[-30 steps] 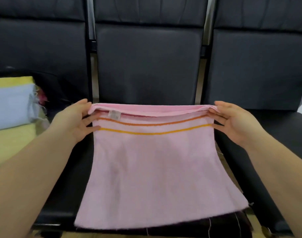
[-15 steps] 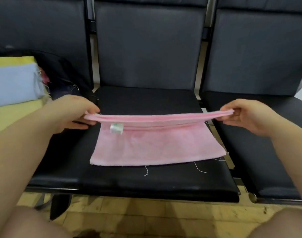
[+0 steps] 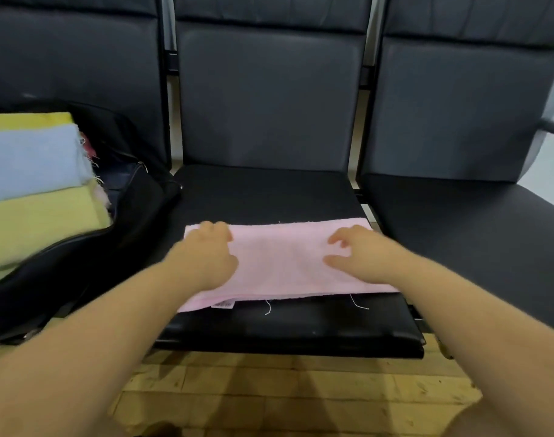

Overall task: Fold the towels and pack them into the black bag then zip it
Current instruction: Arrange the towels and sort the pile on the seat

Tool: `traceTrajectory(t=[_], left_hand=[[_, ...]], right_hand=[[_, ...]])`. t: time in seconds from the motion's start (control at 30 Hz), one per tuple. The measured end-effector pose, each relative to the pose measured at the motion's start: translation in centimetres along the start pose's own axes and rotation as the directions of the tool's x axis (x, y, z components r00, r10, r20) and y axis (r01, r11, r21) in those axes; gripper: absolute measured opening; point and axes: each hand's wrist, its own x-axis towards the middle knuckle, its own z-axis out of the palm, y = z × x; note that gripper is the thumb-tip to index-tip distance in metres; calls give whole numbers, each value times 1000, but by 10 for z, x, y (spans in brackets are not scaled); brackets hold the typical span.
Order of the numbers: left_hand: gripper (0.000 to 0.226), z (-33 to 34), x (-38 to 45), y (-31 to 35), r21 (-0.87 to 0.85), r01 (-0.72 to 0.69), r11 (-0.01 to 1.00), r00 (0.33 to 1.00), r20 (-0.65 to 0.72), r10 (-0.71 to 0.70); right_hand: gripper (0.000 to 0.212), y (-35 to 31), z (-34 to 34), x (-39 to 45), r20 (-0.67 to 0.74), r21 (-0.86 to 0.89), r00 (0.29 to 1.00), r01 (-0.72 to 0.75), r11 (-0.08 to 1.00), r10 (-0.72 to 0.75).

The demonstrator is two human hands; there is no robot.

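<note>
A pink towel (image 3: pixel 285 260) lies folded in half on the middle black seat (image 3: pixel 263 193), its white label poking out at the near left edge. My left hand (image 3: pixel 206 253) rests on the towel's left part, and my right hand (image 3: pixel 357 253) rests on its right part; both are blurred, with fingers loosely bent and gripping nothing. An open black bag (image 3: pixel 121 225) sits on the left seat, holding folded towels: a light blue one (image 3: pixel 32 159) between yellow-green ones (image 3: pixel 39 228).
Three black padded seats stand in a row with upright backs. The right seat (image 3: pixel 464 234) holds nothing. Loose white threads hang from the towel's near edge. A wooden floor (image 3: pixel 285 395) shows below the seat's front edge.
The towel was held up by its top corners, then lowered and folded over onto the seat. Both hands have let go of the corners and now lie on top of it.
</note>
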Motion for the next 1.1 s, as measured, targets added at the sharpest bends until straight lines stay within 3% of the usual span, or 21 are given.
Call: traceTrajectory(t=[0.07,0.13,0.33,0.47,0.57,0.67,0.7,0.77,0.8,0.87,0.93,1.0,1.1], left_hand=[[56,21,2,19,27,-115,993,992,-42,116],[62,39,8,32,122,-176,977,983,-38,182],[76,55,47,-13,189,-5,982,988,151,-24],[84,44,64,-54,191,58,980,989,120,-82],[80,41,61,-61,229,4,973,996,82,-23],[74,34,50,-63,212,-178,961,981,-38,190],[64,29,46,-65,139,-239,961,966,-70,250],[21,14,35,-67,-15,-331,943,942,-67,330],[14,9,29,-69,-32,-373,927,927,-54,371],[21,5,19,-77,-31,-396,918,918,7,396],[20,3,10,-86,-77,-379,922,920,79,385],[38,3,1,-94,-133,-346,929,920,147,364],[40,6,-7,-101,-90,-336,938,926,151,346]], right_hand=[[57,-22,26,9,26,13,994,107,994,-107],[65,-34,48,21,54,-51,993,111,993,-108],[80,23,51,64,27,-128,969,-239,963,244],[82,38,48,70,22,-186,978,-201,962,209],[78,32,50,70,-49,-182,981,-194,964,188],[62,2,47,60,-192,-113,980,21,993,-43],[54,-14,47,54,-228,-60,962,143,988,-152],[38,-47,48,39,-259,21,906,353,935,-336],[31,-62,50,31,-251,41,878,431,901,-408],[26,-85,57,19,-204,49,830,538,841,-519],[29,-101,62,10,-143,45,811,579,814,-568],[38,-110,69,5,-45,43,830,557,829,-556],[51,-116,78,-1,66,7,858,510,860,-510]])
